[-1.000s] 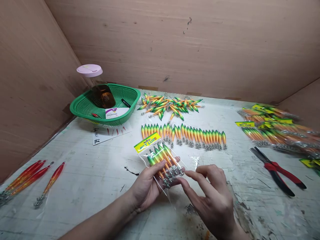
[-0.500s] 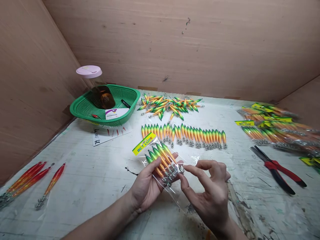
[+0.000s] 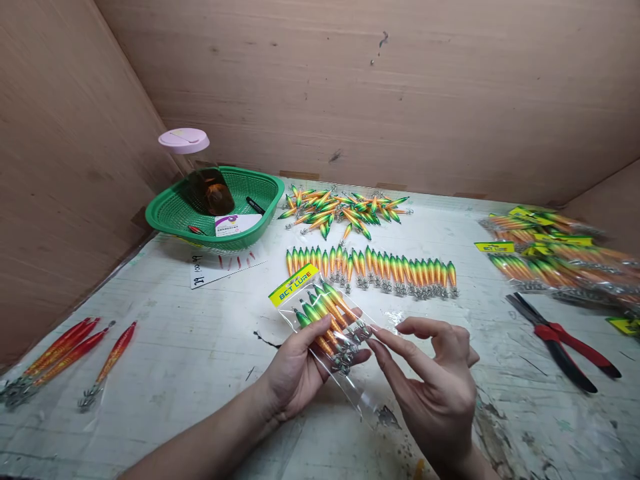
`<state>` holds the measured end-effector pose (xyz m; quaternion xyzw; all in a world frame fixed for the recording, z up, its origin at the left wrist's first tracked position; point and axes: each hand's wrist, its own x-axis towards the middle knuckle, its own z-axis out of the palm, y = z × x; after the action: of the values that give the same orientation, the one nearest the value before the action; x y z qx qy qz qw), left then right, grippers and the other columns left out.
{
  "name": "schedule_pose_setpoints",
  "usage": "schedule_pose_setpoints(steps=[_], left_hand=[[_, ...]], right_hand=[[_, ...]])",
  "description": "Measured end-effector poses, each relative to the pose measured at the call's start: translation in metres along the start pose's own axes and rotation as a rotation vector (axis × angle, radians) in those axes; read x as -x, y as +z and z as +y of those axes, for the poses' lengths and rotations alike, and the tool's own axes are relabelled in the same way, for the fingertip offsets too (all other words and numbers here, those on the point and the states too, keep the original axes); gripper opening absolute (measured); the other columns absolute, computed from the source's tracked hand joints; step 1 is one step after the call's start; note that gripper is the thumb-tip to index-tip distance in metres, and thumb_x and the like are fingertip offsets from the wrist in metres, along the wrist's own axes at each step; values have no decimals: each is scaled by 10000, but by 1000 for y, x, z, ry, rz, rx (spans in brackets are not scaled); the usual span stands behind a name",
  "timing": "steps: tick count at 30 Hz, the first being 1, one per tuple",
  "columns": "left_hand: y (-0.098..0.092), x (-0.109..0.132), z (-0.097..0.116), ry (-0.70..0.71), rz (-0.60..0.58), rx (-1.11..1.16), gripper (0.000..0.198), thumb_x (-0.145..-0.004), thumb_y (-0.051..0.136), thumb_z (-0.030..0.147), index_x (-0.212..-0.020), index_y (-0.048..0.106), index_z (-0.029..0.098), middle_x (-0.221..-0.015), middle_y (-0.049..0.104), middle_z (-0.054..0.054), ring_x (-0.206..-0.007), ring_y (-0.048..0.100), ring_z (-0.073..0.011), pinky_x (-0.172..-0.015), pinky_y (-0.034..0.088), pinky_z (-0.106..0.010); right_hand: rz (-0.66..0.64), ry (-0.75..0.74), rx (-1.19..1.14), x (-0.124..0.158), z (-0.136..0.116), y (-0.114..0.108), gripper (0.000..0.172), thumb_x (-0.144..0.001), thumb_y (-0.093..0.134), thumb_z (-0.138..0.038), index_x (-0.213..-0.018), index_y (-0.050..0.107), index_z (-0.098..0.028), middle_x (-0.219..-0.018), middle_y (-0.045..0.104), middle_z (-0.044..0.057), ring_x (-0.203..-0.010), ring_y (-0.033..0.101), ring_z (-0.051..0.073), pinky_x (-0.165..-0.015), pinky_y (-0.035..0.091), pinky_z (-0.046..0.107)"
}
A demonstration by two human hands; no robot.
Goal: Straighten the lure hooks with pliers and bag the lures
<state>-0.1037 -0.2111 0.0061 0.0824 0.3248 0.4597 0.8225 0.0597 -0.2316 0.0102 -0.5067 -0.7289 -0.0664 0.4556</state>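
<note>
A clear plastic packet (image 3: 327, 320) with a yellow label holds several green and orange lures, their hooks at the lower right end. My left hand (image 3: 297, 367) grips it, thumb on top and fingers beneath. Thumb and index finger of my right hand (image 3: 433, 383) pinch together at the packet's right edge, beside the hooks; the other fingers are curled. Just beyond the packet stands a row of similar lures (image 3: 410, 270), with a loose pile (image 3: 345, 210) of them behind it.
A green basket (image 3: 165, 223) at the back left holds a lidded jar (image 3: 215, 190), a card and a pen. Red lures (image 3: 115, 357) lie at the left. Red-handled pliers (image 3: 560, 340) lie at the right, below filled packets (image 3: 545, 260). Wooden walls enclose the table.
The view has shifted slightly. My right hand has moved a little to the right along with the packet's edge. My left hand still holds the packet.
</note>
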Motion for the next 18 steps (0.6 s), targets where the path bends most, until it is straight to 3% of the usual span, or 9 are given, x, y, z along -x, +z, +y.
schedule_pose_setpoints(steps=[4,7,10,12,14,16,18], left_hand=[[-2,-1,-1,-44,-19,-28,284,-927,535,165,-1162,675,89,-1159,716,-167,-913,716,-257,-790,607,-425],[-5,-6,-3,-127,-67,-100,306,-888,594,168,-1177,656,85,-1090,731,-175,-842,723,-248,-696,612,-382],[-4,-7,-7,-228,-88,-199,336,-857,658,230,-1137,654,43,-1023,733,-199,-817,722,-252,-664,601,-351],[0,-1,-9,-247,-66,-268,517,-832,711,277,-1271,570,45,-1068,715,-204,-856,721,-257,-719,594,-357],[2,12,-14,-206,-3,-378,891,-762,798,283,-1490,314,111,-1173,667,-199,-883,716,-243,-797,578,-373],[-1,27,-22,-98,80,-598,1206,-660,878,272,-1564,83,212,-1263,594,-194,-859,708,-232,-821,566,-403],[-9,38,-33,96,153,-934,1194,-591,906,269,-1556,204,263,-1306,531,-193,-892,684,-271,-845,548,-473]], right_hand=[[-104,63,-128,0,10,-5,69,-883,666,-151,-867,634,-210,-877,536,37,-827,538,205,-713,394,369],[-287,-52,-260,1,19,-15,179,-890,610,-76,-1023,636,-193,-903,551,48,-825,554,185,-681,465,327],[-336,-151,-242,8,21,-30,173,-896,590,-33,-979,627,-180,-818,553,37,-747,525,168,-625,433,304],[-306,-144,-204,16,20,-39,155,-894,589,-25,-921,604,-177,-769,534,28,-706,493,161,-602,407,299],[-295,-124,-155,27,18,-45,154,-892,587,-25,-886,586,-179,-751,520,24,-695,477,160,-605,396,300],[-310,-126,-110,39,18,-47,146,-897,582,-37,-864,581,-180,-746,520,25,-704,478,165,-620,392,301],[-335,-150,-87,49,21,-47,155,-908,553,-46,-836,579,-181,-744,527,29,-706,482,167,-627,388,296]])
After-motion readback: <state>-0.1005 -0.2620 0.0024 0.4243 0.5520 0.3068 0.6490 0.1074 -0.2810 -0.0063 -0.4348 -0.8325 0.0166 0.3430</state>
